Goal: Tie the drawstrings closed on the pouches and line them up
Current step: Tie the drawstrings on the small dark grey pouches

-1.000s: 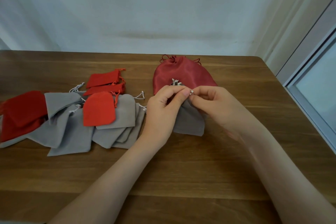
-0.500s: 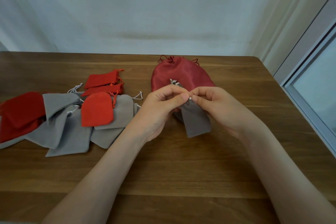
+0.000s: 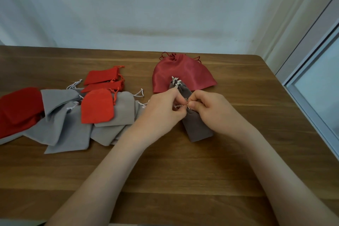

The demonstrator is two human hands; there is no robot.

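Both hands are mid-bench, fingertips almost touching. The left hand (image 3: 163,110) has its fingers curled, thumb and forefinger pinching the white drawstring (image 3: 178,105) of a dark grey pouch (image 3: 197,126). The right hand (image 3: 211,110) is curled too and pinches the same drawstring from the right side. The pouch body hangs below the hands, its bottom end angled near-right; can't tell whether it touches the bench (image 3: 165,170).

Just beyond the hands is a second dark grey pouch (image 3: 181,89), neck cinched, with its white cord ends (image 3: 175,80) sticking up. It lies over the near edge of a large maroon satin pouch (image 3: 183,71), which is drawn shut at its far end.

On the left side is a loose overlapping heap of light grey pouches (image 3: 67,128). A red pouch (image 3: 97,105) lies on top of them, with two small red pouches (image 3: 102,77) farther back. A bigger red pouch (image 3: 18,108) sits at the far left edge.

Beyond the bench is a pale wall (image 3: 146,5); a window frame (image 3: 308,71) is on the right.
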